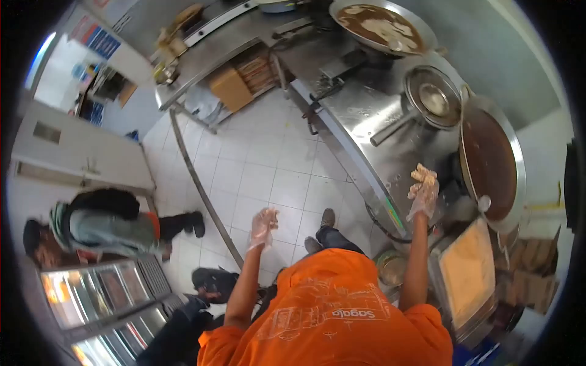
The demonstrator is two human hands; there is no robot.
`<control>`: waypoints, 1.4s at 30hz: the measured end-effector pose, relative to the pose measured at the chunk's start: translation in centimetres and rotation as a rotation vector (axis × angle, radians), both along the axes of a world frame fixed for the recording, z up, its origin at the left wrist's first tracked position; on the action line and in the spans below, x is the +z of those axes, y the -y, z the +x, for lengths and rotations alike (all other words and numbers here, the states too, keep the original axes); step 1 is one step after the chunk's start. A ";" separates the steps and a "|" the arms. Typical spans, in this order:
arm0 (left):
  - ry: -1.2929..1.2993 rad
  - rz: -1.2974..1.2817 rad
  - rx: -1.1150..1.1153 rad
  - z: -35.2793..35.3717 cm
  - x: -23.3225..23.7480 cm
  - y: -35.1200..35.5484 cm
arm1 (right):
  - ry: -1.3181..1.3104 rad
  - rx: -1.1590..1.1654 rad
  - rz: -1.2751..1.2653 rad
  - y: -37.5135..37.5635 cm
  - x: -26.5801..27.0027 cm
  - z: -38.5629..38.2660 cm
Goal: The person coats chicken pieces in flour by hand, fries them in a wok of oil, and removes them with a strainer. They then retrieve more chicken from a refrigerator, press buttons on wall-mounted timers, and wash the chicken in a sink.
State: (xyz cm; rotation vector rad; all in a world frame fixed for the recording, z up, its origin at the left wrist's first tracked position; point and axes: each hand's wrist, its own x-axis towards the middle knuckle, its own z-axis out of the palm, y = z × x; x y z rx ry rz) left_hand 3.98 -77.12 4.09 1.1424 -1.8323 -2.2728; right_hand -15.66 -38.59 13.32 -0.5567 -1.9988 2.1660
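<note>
My orange shirt [329,317] is filling the foreground; my outstretched, plastic-gloved right hand [423,196] is gripping lumpy breaded pieces [424,175] over the steel tabletop [366,116], left hand [264,227]'s grip hanging open.

Breaded pc [423,173], golden, held up in gloved R hand [422,198]

Your shirt [329,317] was orange with a white line print. Gloves on your left hand [264,227] and right hand [423,195] were clear, whitish. Food pieces [425,174] were tan. Desk [366,110] was steel grey, wok [488,161] fill dark brown, tray [436,268] fill pale orange, floor [256,165] white tiled.
</note>
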 end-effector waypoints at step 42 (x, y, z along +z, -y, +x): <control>-0.108 -1.334 -1.126 -16.3 -27.6 19.9 | 0.227 0.032 0.813 0.4 14.8 -20.4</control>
